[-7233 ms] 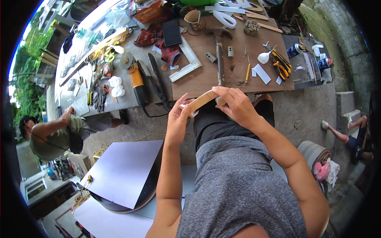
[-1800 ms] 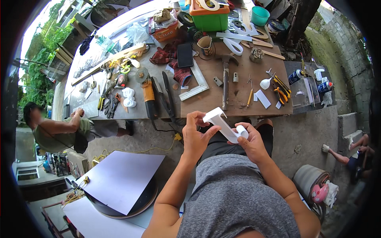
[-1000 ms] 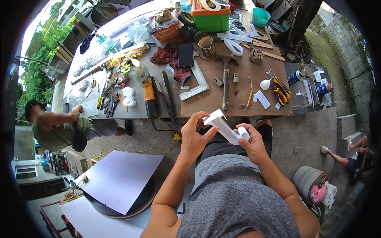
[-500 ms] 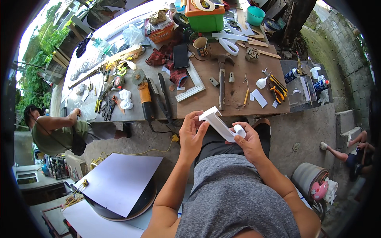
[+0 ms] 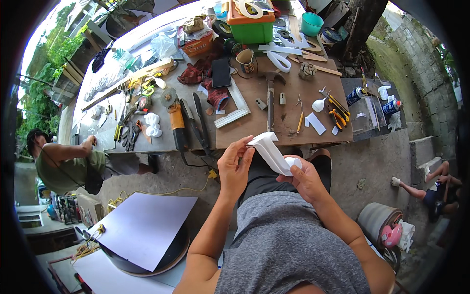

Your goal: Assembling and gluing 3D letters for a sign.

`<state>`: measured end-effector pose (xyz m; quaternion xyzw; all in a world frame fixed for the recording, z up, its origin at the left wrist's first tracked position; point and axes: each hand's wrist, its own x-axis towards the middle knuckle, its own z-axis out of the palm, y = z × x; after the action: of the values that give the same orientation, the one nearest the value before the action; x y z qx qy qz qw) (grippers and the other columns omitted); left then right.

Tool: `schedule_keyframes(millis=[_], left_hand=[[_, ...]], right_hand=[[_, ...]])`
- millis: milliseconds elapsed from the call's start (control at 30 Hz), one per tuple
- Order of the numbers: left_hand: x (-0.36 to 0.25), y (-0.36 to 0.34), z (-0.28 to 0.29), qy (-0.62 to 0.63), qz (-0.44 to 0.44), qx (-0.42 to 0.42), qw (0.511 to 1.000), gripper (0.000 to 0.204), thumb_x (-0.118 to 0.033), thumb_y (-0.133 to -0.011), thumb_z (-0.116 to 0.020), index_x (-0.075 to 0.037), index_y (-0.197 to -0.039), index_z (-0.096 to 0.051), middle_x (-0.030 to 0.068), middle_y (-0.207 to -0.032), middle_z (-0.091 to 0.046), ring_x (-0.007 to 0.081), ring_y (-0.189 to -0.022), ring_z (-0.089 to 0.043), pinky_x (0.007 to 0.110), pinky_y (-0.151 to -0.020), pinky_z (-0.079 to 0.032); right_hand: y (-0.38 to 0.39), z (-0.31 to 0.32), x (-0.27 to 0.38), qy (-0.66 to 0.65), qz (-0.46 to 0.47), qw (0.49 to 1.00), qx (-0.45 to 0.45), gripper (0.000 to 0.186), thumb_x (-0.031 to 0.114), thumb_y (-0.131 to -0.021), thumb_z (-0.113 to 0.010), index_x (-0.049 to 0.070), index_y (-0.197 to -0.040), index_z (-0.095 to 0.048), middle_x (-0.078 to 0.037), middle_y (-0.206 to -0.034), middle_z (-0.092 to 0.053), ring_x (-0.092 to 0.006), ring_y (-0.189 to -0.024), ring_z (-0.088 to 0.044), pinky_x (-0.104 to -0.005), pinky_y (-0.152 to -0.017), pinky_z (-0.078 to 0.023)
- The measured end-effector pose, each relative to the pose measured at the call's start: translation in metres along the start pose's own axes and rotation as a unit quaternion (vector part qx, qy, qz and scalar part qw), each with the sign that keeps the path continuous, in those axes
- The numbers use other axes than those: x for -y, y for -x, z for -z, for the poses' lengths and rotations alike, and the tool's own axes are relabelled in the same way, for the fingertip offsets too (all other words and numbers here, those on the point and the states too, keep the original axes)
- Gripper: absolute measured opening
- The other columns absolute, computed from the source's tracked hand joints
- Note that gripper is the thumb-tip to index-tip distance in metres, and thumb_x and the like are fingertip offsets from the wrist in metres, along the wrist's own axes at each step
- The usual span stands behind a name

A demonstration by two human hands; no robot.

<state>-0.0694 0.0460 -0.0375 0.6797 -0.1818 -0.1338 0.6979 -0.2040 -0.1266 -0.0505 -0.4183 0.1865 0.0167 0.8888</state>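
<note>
Between my hands, over my lap at the table's front edge, is a white hook-shaped piece [image 5: 272,156] with raised side walls; it looks like a plastic sign letter. My left hand [image 5: 236,164] pinches its upper left end between thumb and fingers. My right hand [image 5: 306,180] is closed around the lower, curled end, thumb on top and the other fingers partly hidden beneath. Beyond the piece, a claw hammer [image 5: 270,105] lies on the brown board [image 5: 237,133]. Two small metal blocks lie beside its handle.
An angle grinder [image 5: 177,125] and large shears [image 5: 200,120] lie to the left, near a metal square [image 5: 235,117]. A pencil [image 5: 300,122], pliers [image 5: 338,119] and spray cans lie right. A white sheet [image 5: 147,228] rests on a round stand. One person stands left; another sits far right.
The white piece has turned in my hands, so that its outer side wall now shows more. My right hand has shifted its grip at the curled end. The whole view has moved slightly.
</note>
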Motion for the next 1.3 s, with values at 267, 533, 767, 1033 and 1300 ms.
schedule_keyframes(millis=[267, 533, 767, 1033, 1300], left_hand=[[-0.003, -0.002, -0.009, 0.069, 0.002, -0.006, 0.998, 0.026, 0.003, -0.094, -0.063, 0.002, -0.12, -0.061, 0.0036, -0.103, -0.062, 0.0077, -0.092, -0.059, 0.021, -0.081, -0.048], [-0.032, 0.001, -0.036, 0.196, 0.126, 0.086, 0.969, 0.048, 0.0, -0.092, -0.064, -0.001, -0.135, -0.043, 0.015, -0.134, -0.046, 0.0157, -0.112, -0.057, 0.031, -0.091, -0.051], [-0.016, 0.014, -0.05, 0.207, 0.14, 0.126, 0.96, 0.048, -0.007, -0.097, -0.061, 0.0, -0.139, -0.04, 0.0141, -0.122, -0.064, 0.0174, -0.11, -0.061, 0.033, -0.096, -0.05], [-0.022, 0.016, -0.053, 0.171, 0.137, 0.134, 0.967, 0.04, -0.01, -0.097, -0.062, 0.003, -0.132, -0.048, 0.011, -0.104, -0.067, 0.0117, -0.088, -0.063, 0.026, -0.067, -0.055], [-0.021, 0.013, -0.05, 0.12, 0.167, 0.16, 0.965, 0.037, -0.008, -0.1, -0.058, 0.007, -0.132, -0.047, 0.0141, -0.122, -0.065, 0.0169, -0.11, -0.061, 0.032, -0.096, -0.049]], right_hand=[[0.008, 0.005, -0.006, -0.064, -0.057, 0.995, 0.043, 0.063, 0.05, -0.097, -0.058, -0.003, -0.131, -0.052, -0.012, -0.106, -0.065, -0.0172, -0.088, -0.063, -0.0334, -0.085, -0.051], [0.007, 0.003, -0.018, -0.235, -0.127, 0.96, 0.084, 0.061, 0.054, -0.099, -0.05, 0.0, -0.127, -0.053, -0.009, -0.088, -0.061, -0.0175, -0.077, -0.053, -0.0323, -0.075, -0.044], [0.011, 0.012, -0.023, -0.223, -0.105, 0.967, 0.062, 0.055, 0.055, -0.097, -0.052, 0.008, -0.124, -0.055, -0.007, -0.088, -0.06, -0.0173, -0.08, -0.054, -0.0317, -0.077, -0.044], [0.012, 0.017, -0.02, -0.158, -0.058, 0.984, 0.056, 0.058, 0.056, -0.096, -0.056, 0.008, -0.127, -0.054, -0.004, -0.105, -0.061, -0.015, -0.088, -0.057, -0.0329, -0.084, -0.046], [0.003, 0.02, -0.012, -0.102, -0.035, 0.99, 0.09, 0.063, 0.053, -0.094, -0.06, 0.004, -0.132, -0.05, -0.004, -0.112, -0.06, -0.0154, -0.093, -0.058, -0.0316, -0.086, -0.047]])
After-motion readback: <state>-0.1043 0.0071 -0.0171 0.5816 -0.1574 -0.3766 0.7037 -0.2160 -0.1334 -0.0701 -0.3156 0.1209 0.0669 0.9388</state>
